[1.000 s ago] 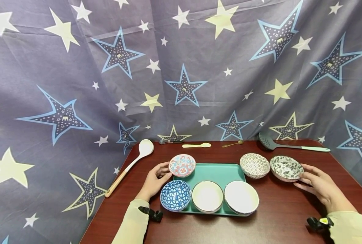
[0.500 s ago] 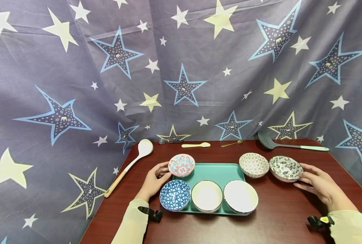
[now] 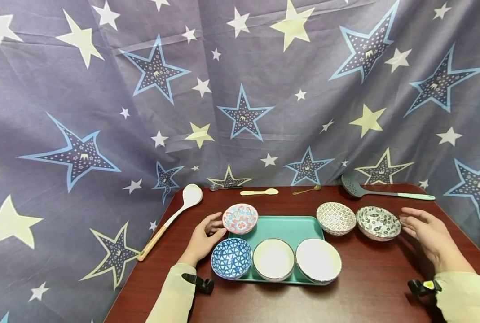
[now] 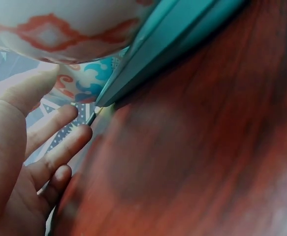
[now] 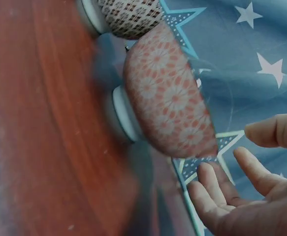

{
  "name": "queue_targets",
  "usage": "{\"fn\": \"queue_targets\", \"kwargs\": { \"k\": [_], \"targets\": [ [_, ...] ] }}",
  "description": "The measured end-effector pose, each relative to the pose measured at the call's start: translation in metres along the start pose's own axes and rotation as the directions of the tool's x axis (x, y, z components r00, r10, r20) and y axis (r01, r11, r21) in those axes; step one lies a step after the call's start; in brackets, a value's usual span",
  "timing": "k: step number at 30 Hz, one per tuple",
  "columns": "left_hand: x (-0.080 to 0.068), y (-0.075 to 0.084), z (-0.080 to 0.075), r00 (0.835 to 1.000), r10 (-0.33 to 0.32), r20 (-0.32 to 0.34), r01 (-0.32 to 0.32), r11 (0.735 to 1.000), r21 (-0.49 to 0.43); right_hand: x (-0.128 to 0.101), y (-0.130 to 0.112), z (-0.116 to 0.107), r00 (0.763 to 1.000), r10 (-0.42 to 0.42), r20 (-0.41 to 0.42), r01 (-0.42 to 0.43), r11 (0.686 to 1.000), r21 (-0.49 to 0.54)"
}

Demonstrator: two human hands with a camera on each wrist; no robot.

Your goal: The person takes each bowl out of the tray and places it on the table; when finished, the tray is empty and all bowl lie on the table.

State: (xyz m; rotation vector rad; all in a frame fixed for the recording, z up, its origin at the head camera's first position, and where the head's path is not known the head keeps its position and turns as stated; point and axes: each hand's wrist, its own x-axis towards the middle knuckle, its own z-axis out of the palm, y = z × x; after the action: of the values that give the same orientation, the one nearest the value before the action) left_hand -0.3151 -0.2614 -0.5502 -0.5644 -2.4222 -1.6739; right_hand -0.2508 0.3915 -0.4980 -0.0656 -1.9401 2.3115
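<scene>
Glare softens the table — wrist views look dimmer, blurred.

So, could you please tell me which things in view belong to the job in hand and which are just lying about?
Likely in the job:
pink bowl, by the left hand
leaf-patterned bowl, by the right hand
beige patterned bowl
blue bowl
cream bowl
white bowl
green tray

Apparently just lying about:
white ladle
grey skimmer
yellow spoon
gold utensil
dark-handled utensil

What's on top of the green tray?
On the green tray, along its near side, are a blue bowl, a cream bowl and a white bowl. In the head view, a pink-patterned bowl overlaps its far left corner. Whatever's right under the bowls is covered.
</scene>
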Motion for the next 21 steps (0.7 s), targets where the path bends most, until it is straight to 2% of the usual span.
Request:
{"fn": "queue_targets", "kwargs": {
  "k": [5,8,11,15,17,21],
  "targets": [
    [-0.001,0.006,-0.003,0.999,-0.048,-0.020,0.049,0.998,0.044,0.006,-0.014,0.015,0.995,-0.074,-0.071,0.064,0.988,-0.141],
    [-0.003,0.010,-0.005,0.996,-0.077,-0.042,0.080,0.994,0.077,0.010,-0.024,0.026,0.991,-0.118,-0.066,0.100,0.968,-0.228],
    [-0.005,0.014,-0.008,0.994,-0.097,-0.050,0.101,0.989,0.105,0.013,-0.034,0.041,0.986,-0.167,-0.029,0.153,0.949,-0.276],
    [-0.010,0.020,-0.011,0.993,-0.111,-0.029,0.113,0.986,0.122,0.018,-0.045,0.063,0.978,-0.207,0.041,0.211,0.955,-0.208],
    [-0.015,0.023,-0.013,0.993,-0.116,-0.013,0.116,0.985,0.130,0.022,-0.049,0.074,0.974,-0.213,0.077,0.225,0.950,-0.217],
    [-0.024,0.029,-0.016,0.993,-0.118,0.015,0.115,0.983,0.141,0.028,-0.054,0.097,0.969,-0.205,0.136,0.239,0.914,-0.328]
  ]
}}
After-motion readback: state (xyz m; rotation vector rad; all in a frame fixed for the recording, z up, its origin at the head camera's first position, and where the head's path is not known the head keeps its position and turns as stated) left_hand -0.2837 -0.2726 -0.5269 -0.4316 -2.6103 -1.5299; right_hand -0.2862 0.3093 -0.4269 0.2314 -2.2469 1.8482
